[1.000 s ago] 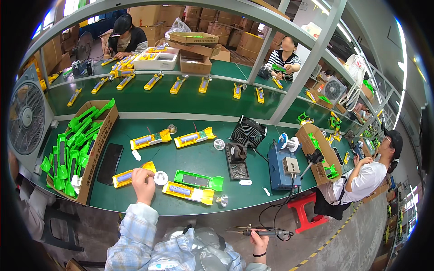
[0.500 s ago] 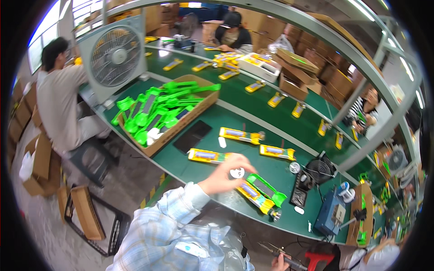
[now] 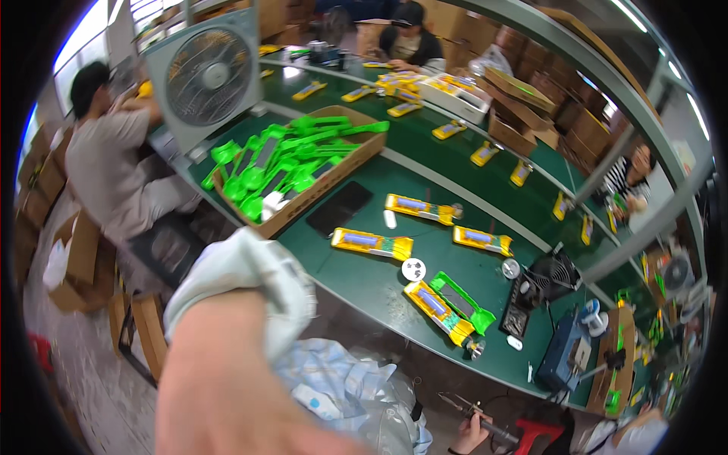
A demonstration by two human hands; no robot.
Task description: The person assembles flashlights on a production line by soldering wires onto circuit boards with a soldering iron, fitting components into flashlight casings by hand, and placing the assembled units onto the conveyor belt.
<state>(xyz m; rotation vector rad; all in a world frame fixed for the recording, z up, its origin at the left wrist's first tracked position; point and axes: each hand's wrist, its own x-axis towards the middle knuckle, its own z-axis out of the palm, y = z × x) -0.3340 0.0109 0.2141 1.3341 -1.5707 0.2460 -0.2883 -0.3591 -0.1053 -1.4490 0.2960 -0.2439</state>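
Note:
My left hand (image 3: 227, 387) is raised large and close at the lower left, apart from the table, its fingers blurred and cut off by the lower edge. At the bottom, my right hand (image 3: 472, 435) grips a soldering iron (image 3: 497, 431) below the table's front edge. A round white disc with dark spots (image 3: 414, 270) lies on the green table. Beside it are an open yellow lamp body (image 3: 436, 309) with a blue cell inside and a green frame (image 3: 462, 303). Several similar yellow bodies (image 3: 371, 243) lie around these.
A carton (image 3: 334, 176) of green frames stands left, with a dark flat panel (image 3: 340, 208) beside it. A grey box fan (image 3: 208, 76) is behind. At right are a small black fan (image 3: 553, 274) and a blue soldering station (image 3: 565, 353). Co-workers sit around the line.
My left hand has left the table and come back toward me, up close. The white disc, earlier in its fingers, now lies on the table. My right hand still holds the soldering iron.

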